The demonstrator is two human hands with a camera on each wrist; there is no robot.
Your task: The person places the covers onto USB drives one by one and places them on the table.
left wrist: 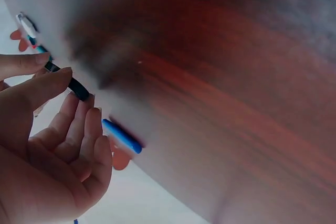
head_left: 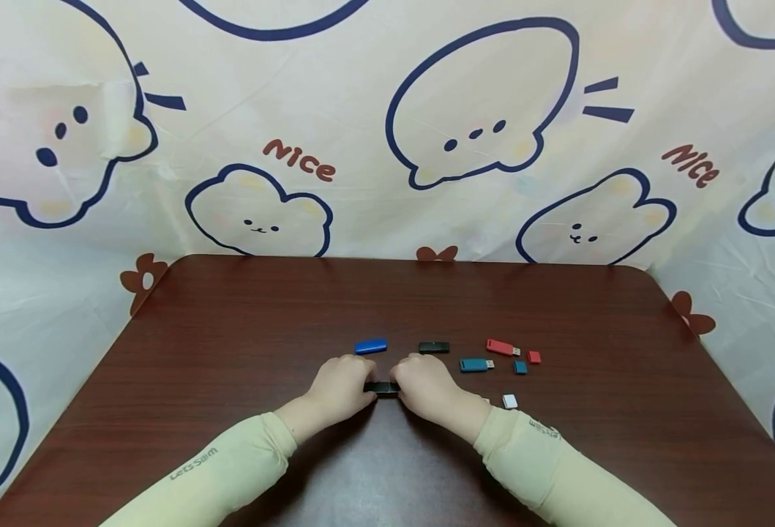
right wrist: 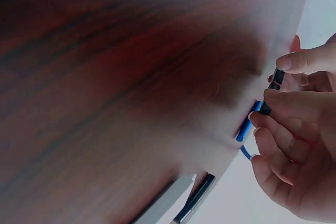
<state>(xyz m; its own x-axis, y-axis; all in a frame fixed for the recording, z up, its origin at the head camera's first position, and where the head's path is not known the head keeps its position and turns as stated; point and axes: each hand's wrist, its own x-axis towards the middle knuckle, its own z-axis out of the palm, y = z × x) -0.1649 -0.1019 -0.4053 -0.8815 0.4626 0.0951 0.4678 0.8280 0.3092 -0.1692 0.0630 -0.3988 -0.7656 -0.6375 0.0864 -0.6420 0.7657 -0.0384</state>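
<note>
Both hands meet over the table around a small black USB stick [head_left: 382,388]. My left hand [head_left: 342,386] pinches its left end between thumb and fingertips, as the left wrist view also shows with the black stick's dark end [left wrist: 79,89] at the fingers. The right end is pinched by my right hand [head_left: 427,384]. A thin seam crosses the stick between the two grips. Just beyond the left hand lies a blue USB stick [head_left: 370,346]. Past the right hand's knuckles rests another black USB stick [head_left: 434,348].
On the right lie a teal USB stick [head_left: 476,364] and a red USB stick [head_left: 502,347], plugs bare, with a teal cap [head_left: 520,367] and red cap [head_left: 534,357] nearby. A white cap [head_left: 509,401] sits beside the right wrist. A white stick [right wrist: 164,203] shows in the right wrist view.
</note>
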